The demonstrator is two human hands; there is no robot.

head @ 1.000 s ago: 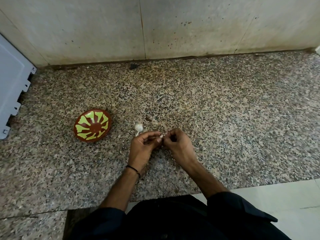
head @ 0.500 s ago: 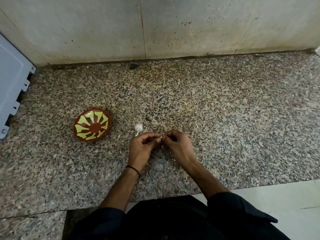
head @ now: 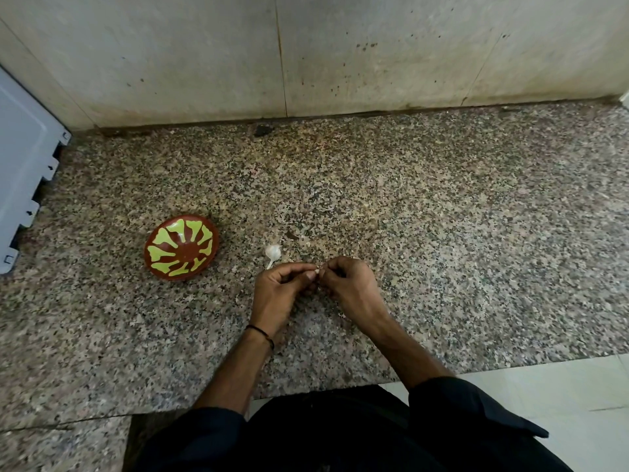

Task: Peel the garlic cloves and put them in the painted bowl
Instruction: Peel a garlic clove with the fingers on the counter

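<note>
A kitchen — speckled granite counter (head: 442,233), stained wall tiles (head: 204,63) behind it

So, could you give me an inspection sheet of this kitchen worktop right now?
Surface: speckled granite counter.
Job's things: painted bowl upright, no cloves seen inside; garlic piece lying to its right, apart; garlic clove between the fingertips.
Clutter: small dark scrap beyond the garlic piece.
Grippers: left hand and right hand both pinch the garlic clove.
Cables: nothing seen.
Surroundings: stained wall behind; grey panel at left; pale floor tiles near the person.

L grip (head: 277,294), R grip (head: 352,287) both pinch clove (head: 317,270).
</note>
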